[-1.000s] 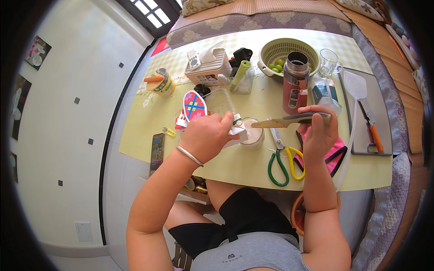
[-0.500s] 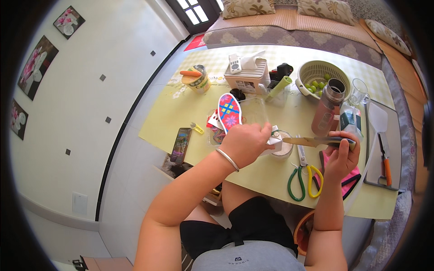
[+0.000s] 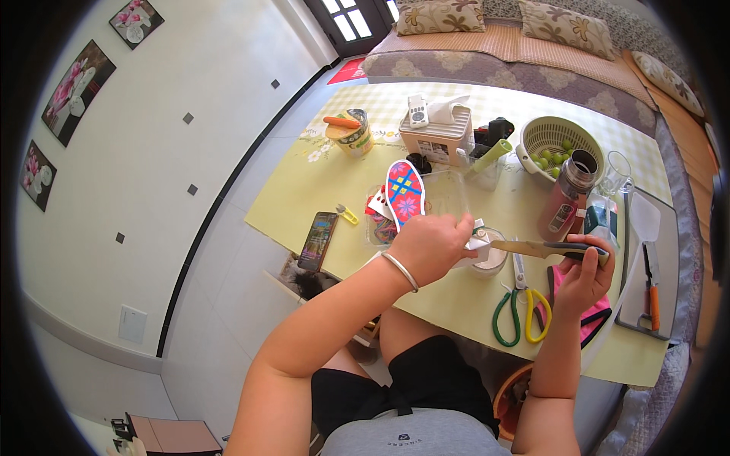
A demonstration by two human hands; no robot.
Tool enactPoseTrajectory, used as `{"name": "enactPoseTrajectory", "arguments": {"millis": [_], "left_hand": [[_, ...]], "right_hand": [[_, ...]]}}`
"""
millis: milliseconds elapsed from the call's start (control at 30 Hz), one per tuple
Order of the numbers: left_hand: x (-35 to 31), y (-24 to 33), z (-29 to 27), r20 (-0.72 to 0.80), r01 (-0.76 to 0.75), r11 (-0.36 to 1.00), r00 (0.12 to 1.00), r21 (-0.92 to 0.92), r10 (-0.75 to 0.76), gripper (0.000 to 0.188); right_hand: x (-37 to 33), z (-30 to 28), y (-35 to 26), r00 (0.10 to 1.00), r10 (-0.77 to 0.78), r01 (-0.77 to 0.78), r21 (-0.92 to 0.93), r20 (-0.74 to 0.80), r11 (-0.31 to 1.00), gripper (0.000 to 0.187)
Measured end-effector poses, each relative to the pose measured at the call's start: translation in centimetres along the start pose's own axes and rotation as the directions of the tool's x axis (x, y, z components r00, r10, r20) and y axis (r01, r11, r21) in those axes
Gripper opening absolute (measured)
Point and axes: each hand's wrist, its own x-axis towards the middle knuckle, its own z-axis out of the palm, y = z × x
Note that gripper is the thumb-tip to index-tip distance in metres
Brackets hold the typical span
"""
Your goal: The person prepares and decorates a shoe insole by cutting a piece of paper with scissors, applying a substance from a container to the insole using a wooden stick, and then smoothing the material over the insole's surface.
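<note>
My left hand [image 3: 427, 248] grips a small white carton or packet [image 3: 477, 248], partly covered by the fingers. In my right hand [image 3: 584, 280] is a knife [image 3: 525, 248] with a dark handle. Its blade points left, and the tip meets the white packet's edge; whether it cuts in, I cannot tell. Just under the packet stands a clear jar [image 3: 496, 263] of pale contents. Scissors [image 3: 520, 300] with one green and one yellow handle lie near the table's front edge, below the blade. A pink and black cloth item [image 3: 591, 305] lies behind my right wrist.
Left of the hands, a patterned insole [image 3: 404, 196] leans in a clear plastic box, near a phone [image 3: 317, 242] and yellow snips [image 3: 347, 214]. Farther back are a food tub [image 3: 351, 138], tissue box [image 3: 437, 143], colander [image 3: 536, 163] of green fruit, flask [image 3: 564, 201], glass mug [image 3: 617, 173] and cutting board [image 3: 655, 228].
The whole view has shifted, so the table sits slightly farther right and lower. Both hands keep their holds, and the knife tip stays at the packet.
</note>
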Motion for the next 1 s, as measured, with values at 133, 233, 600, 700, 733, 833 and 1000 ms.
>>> {"name": "enactPoseTrajectory", "arguments": {"millis": [133, 233, 600, 700, 733, 833, 1000], "left_hand": [[0.0, -0.1, 0.1, 0.006, 0.004, 1.000, 1.000, 0.005, -0.004, 0.046], [0.0, -0.1, 0.1, 0.003, 0.002, 1.000, 1.000, 0.003, -0.002, 0.046], [0.3, -0.3, -0.1, 0.004, 0.018, 1.000, 1.000, -0.019, -0.018, 0.045], [0.6, 0.0, -0.4, 0.014, 0.024, 1.000, 1.000, -0.016, -0.023, 0.047], [0.4, 0.0, -0.4, 0.013, 0.026, 1.000, 1.000, -0.012, -0.026, 0.048], [0.6, -0.3, -0.6, 0.026, 0.019, 1.000, 0.999, 0.005, -0.019, 0.052], [0.8, -0.1, -0.8, 0.030, 0.007, 1.000, 1.000, 0.010, -0.007, 0.053]], "right_hand": [[0.0, 0.1, -0.1, 1.000, 0.003, -0.003, 0.005, -0.002, 1.000, 0.017], [0.0, 0.0, 0.0, 1.000, -0.001, 0.001, 0.009, -0.002, 1.000, 0.018], [-0.1, 0.0, -0.1, 0.999, 0.047, -0.046, 0.023, -0.022, 0.999, 0.017], [0.0, 0.0, -0.2, 0.999, 0.033, -0.033, 0.016, -0.030, 0.999, 0.017], [0.0, 0.3, -0.3, 0.999, 0.028, -0.027, 0.030, -0.022, 0.999, 0.017], [0.2, 0.4, -0.4, 1.000, 0.021, -0.021, 0.013, -0.011, 1.000, 0.016], [0.3, 0.3, -1.0, 0.999, 0.037, -0.037, -0.003, -0.018, 0.999, 0.015]]}}
